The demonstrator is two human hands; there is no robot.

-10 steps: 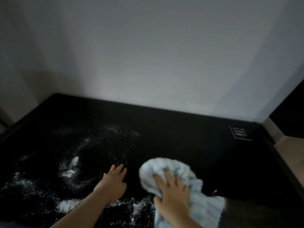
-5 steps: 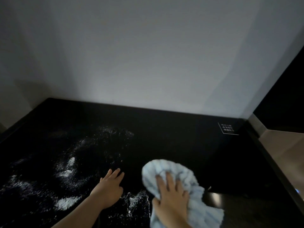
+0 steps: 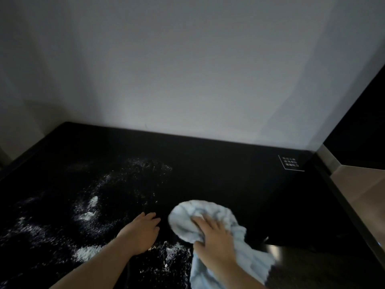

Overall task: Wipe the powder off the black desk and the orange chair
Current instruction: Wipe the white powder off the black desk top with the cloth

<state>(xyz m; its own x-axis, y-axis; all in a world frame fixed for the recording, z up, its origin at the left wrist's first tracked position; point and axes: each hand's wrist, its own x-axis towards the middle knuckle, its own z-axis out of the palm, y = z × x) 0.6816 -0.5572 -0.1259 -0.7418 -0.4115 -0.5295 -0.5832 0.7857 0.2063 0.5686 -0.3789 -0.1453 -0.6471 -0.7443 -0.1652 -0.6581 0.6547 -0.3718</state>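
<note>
**On the desk: cloth down, powder mostly to the left**

On the black desk [image 3: 218,180] the right hand [image 3: 212,238] presses a pale blue cloth [image 3: 210,215] flat against the surface, fingers spread and fairly straight over the bunched top, thumb at the near edge. Rest of the cloth trails toward the near edge under the wrist.

Left hand [image 3: 141,232] lies palm down on the desk just left of the cloth, fingers extended, holding nothing.

White powder [image 3: 89,213] is scattered across the left half of the desk: thick clumps left of the left hand, a lighter dusting further back, another patch between the two forearms near the front edge.

Right half of the desk looks dark, with a small white-printed label [image 3: 290,162] at the far right corner. Grey wall [image 3: 187,80] behind. Orange chair not in view.
</note>
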